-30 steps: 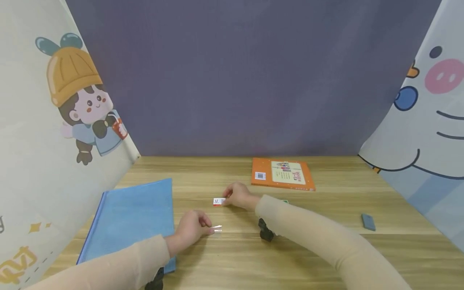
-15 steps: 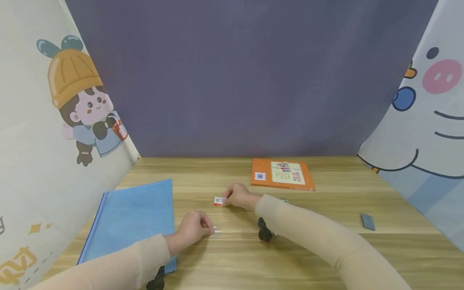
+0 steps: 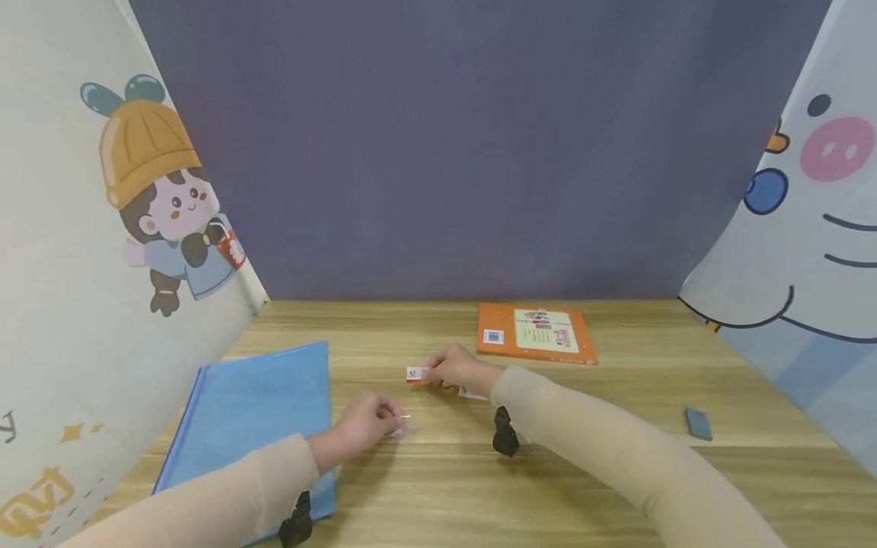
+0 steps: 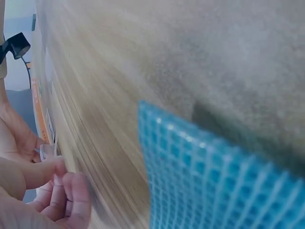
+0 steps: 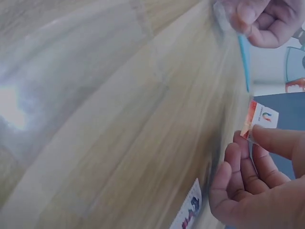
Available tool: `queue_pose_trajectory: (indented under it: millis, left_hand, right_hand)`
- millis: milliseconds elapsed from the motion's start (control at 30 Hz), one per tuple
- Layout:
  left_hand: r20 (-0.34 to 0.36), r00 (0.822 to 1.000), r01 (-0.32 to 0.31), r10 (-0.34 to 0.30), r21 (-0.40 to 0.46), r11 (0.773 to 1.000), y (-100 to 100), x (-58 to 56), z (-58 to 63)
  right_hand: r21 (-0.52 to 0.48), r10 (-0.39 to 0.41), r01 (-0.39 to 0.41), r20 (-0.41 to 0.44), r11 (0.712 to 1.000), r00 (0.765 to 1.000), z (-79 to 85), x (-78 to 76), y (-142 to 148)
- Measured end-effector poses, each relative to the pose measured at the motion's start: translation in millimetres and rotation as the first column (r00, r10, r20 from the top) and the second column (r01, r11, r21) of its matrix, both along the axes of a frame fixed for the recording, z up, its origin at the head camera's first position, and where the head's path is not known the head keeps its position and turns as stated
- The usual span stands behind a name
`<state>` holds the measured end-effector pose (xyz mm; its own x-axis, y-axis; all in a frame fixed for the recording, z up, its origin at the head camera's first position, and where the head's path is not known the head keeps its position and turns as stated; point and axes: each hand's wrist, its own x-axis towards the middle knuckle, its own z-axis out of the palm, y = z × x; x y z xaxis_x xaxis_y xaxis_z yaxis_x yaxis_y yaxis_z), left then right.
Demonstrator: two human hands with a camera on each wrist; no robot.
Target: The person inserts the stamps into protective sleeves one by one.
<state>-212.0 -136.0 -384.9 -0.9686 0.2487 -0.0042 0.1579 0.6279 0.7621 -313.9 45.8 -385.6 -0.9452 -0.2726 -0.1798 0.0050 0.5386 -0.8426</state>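
Observation:
My right hand (image 3: 457,367) pinches a small white-and-red card (image 5: 263,118) with a U-shaped logo between thumb and fingers, just above the table. Nearer to me and to the left, my left hand (image 3: 363,423) pinches a small clear plastic piece (image 5: 221,16) at its fingertips. Its exact shape is hard to make out. Under the right wrist lies a white slip (image 3: 473,393), partly hidden by the arm. The right wrist view shows a stamp (image 5: 189,206) with a perforated edge and a coloured print on the table.
A blue mesh zip pouch (image 3: 263,411) lies to the left, partly under the left forearm. An orange book (image 3: 493,320) lies at the back. To the right is a small grey-blue block (image 3: 698,424). Printed walls flank the wooden table (image 3: 438,487).
My right hand has raised the card slightly. The left hand has lifted a little and the clear piece has turned, showing less. A white slip has come into sight under the right wrist.

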Motion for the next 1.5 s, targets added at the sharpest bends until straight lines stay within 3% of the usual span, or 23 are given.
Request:
queue_pose_trajectory:
  millis: [233,333,567,900,1167,1500]
  left_hand:
    - [0.026,0.997,-0.076,0.074,0.106,0.991,2.0,-4.6,3.8]
    - [0.036,0.993,-0.113,0.109,0.129,0.985,4.3,-10.3,6.8]
    - [0.041,0.988,-0.156,0.151,0.195,0.968,14.2,-25.7,20.4]
    - [0.098,0.983,-0.18,0.153,0.426,0.887,28.3,-43.9,47.5]
    - [0.118,0.979,-0.205,0.168,0.525,0.826,38.8,-52.4,56.2]
    - [0.105,0.985,-0.174,0.14,0.575,0.799,55.5,-57.9,64.7]
  right_hand:
    - [-0.057,-0.011,0.012,0.016,0.998,1.0,8.9,1.6,9.5]
    - [-0.102,-0.003,0.007,0.032,0.995,0.999,17.7,2.2,16.1]
    - [-0.161,-0.026,0.022,-0.021,0.987,0.999,43.4,4.4,30.8]
    - [-0.252,-0.102,0.098,-0.001,0.963,0.995,71.9,9.5,56.9]
    - [-0.266,-0.09,0.077,-0.039,0.961,0.995,81.0,16.0,79.1]
    - [-0.282,-0.124,0.108,-0.041,0.953,0.991,82.5,21.6,101.9]
